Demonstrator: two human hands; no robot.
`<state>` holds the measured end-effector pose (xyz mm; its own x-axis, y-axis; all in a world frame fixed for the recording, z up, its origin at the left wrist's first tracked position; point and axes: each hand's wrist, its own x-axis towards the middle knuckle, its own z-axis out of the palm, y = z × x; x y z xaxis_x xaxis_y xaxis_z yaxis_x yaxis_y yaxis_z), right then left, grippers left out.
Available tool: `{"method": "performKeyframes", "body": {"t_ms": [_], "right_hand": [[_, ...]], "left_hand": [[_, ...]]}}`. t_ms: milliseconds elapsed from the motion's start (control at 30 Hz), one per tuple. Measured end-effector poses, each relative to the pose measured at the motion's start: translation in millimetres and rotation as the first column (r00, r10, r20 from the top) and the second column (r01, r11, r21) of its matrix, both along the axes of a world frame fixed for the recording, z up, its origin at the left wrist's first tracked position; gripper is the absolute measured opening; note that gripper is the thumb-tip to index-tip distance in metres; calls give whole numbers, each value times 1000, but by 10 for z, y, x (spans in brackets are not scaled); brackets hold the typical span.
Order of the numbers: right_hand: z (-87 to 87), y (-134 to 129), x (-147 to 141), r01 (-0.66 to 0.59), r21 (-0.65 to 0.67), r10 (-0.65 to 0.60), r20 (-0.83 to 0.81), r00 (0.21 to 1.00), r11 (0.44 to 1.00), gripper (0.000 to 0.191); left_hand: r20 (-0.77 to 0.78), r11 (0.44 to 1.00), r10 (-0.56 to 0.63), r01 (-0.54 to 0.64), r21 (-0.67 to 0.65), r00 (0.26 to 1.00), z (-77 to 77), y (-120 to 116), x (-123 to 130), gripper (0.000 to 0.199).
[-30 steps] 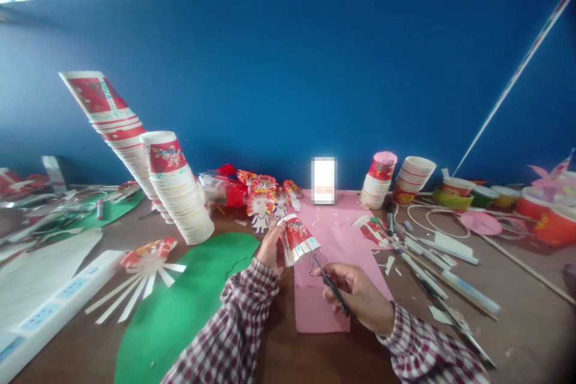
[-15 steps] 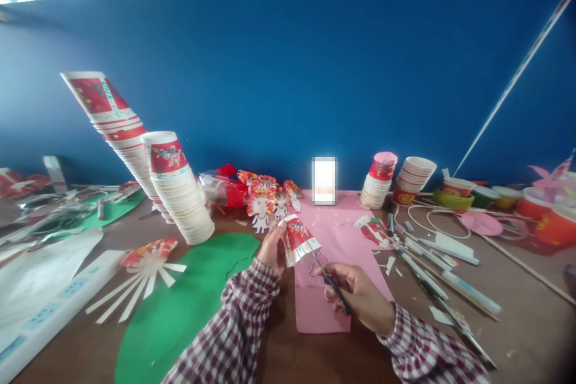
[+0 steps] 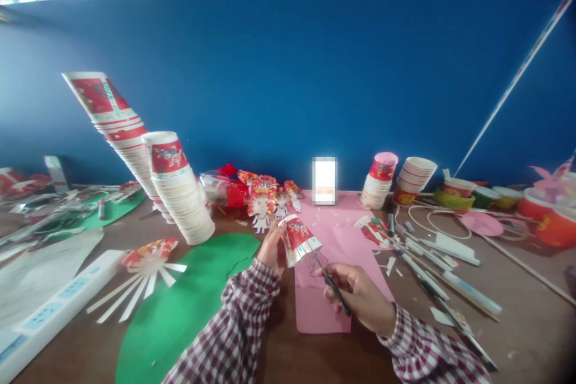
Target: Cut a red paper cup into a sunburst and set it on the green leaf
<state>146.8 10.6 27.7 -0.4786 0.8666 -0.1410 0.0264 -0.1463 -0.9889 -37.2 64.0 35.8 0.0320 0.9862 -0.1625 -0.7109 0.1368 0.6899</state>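
My left hand [image 3: 271, 247] is closed around a red and white paper cup [image 3: 297, 234], tilted with its rim toward the lower right. In my right hand [image 3: 355, 294] is a pair of scissors [image 3: 333, 288] with dark handles, its blades pointing up and left at the cup's rim. Whether the blades are apart is too small to make out. Beneath both hands lies a sheet of pink paper [image 3: 321, 315] with dark drawn lines. Behind the cup stand several paper figures [image 3: 261, 207] with red and orange hair.
Tall stacks of paper cups [image 3: 182, 204] lean at the left, near a green paper circle [image 3: 189, 306] and a power strip [image 3: 58, 306]. A cut cup with splayed strips [image 3: 150, 255] lies there. Pens [image 3: 470, 291] and shorter cup stacks [image 3: 416, 177] are at the right.
The scissors have shifted very slightly at the cup's rim. Both hands keep almost the same place, still holding the cup and the scissors.
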Motion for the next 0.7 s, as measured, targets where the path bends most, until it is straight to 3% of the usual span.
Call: {"method": "performKeyframes", "body": {"t_ms": [267,700], "right_hand": [[-18,-8,6,-1,15,1,22,1000,1000,36],[86,-37,-13,-1,-17,1,-7,1000,1000,33]], "left_hand": [[34,998,2,0,-56,999,50,-20,16,34],[47,999,17,-15,-51,999,-13,21,-13,28]]}}
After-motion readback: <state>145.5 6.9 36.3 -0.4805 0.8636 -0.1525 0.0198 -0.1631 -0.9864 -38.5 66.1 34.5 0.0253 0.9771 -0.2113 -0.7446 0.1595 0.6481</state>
